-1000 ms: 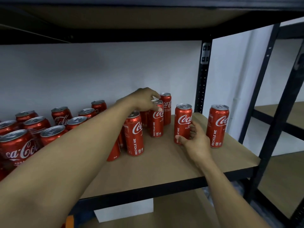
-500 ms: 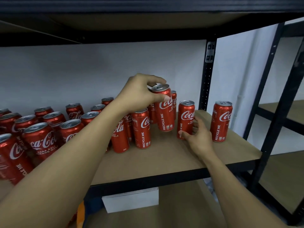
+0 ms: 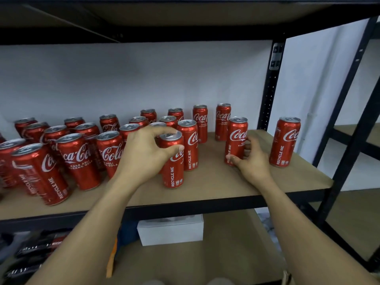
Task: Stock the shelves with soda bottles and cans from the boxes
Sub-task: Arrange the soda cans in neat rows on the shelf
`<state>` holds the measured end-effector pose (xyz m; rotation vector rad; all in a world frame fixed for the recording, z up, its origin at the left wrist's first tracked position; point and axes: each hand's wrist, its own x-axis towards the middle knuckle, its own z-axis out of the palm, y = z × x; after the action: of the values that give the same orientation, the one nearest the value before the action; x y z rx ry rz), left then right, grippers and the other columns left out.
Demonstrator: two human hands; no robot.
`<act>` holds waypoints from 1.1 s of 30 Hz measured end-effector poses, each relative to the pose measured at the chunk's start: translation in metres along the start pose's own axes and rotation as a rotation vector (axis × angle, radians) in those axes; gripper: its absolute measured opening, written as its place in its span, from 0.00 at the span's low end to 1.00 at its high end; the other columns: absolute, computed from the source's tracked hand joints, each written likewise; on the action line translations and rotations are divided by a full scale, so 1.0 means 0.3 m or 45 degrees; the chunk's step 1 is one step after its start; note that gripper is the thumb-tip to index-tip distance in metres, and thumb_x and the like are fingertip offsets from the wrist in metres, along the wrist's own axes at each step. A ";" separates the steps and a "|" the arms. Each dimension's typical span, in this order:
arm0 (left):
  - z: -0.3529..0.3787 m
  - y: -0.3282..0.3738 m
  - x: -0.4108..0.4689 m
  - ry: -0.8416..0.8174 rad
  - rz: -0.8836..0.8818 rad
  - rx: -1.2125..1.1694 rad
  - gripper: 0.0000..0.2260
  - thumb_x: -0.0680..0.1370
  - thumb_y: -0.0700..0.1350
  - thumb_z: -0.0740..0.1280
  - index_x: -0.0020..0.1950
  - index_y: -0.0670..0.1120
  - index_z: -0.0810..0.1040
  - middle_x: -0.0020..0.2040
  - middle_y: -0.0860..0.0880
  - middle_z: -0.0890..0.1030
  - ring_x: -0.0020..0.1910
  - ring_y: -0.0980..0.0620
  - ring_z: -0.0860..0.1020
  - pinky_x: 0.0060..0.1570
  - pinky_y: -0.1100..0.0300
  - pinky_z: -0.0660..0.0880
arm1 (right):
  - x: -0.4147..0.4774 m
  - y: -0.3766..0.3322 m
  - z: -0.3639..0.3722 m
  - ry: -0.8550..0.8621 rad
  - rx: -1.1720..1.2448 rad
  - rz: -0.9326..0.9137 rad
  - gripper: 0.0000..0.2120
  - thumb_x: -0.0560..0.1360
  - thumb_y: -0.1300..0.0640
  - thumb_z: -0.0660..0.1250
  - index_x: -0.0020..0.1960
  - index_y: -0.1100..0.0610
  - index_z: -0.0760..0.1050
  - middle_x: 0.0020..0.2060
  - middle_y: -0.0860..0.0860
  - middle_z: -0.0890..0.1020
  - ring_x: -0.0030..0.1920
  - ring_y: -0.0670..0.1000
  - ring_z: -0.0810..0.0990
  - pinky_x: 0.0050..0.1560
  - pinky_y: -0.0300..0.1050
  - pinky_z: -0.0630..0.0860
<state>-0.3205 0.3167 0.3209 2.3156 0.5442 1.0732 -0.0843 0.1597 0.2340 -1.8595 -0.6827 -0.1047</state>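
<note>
On the middle shelf board (image 3: 226, 182) of a black metal rack (image 3: 267, 89), both hands are closed on upright red Coca-Cola cans. The left hand (image 3: 144, 155) comes from above and pinches the front can (image 3: 173, 171) round its top rim, thumb on the near side and fingers over the lid. This can's base looks to be on the board, just in front of a neighbouring can (image 3: 188, 145) and right of the crowded group of cans (image 3: 82, 153). The right hand (image 3: 254, 163) wraps the low half of a second can (image 3: 236, 134), thumb in front and fingers behind, with a lone can (image 3: 284, 140) standing well apart to its right. These slim cans are likely full, so stiff and fairly heavy, with slick painted walls. Tall and narrow, they should tip easily, and a grip round the body's middle seems steadier than the rim.
</note>
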 end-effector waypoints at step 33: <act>0.006 -0.032 0.330 -0.508 -0.147 0.364 0.25 0.77 0.65 0.65 0.72 0.57 0.75 0.69 0.51 0.76 0.64 0.49 0.76 0.55 0.56 0.74 | 0.065 -0.084 0.153 -0.221 0.062 -0.124 0.35 0.73 0.51 0.77 0.76 0.48 0.68 0.65 0.49 0.80 0.58 0.46 0.78 0.54 0.36 0.70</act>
<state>-0.2605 0.3783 0.3710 2.6144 0.6949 0.4806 -0.0919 0.2141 0.2442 -1.8027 -0.8879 0.0104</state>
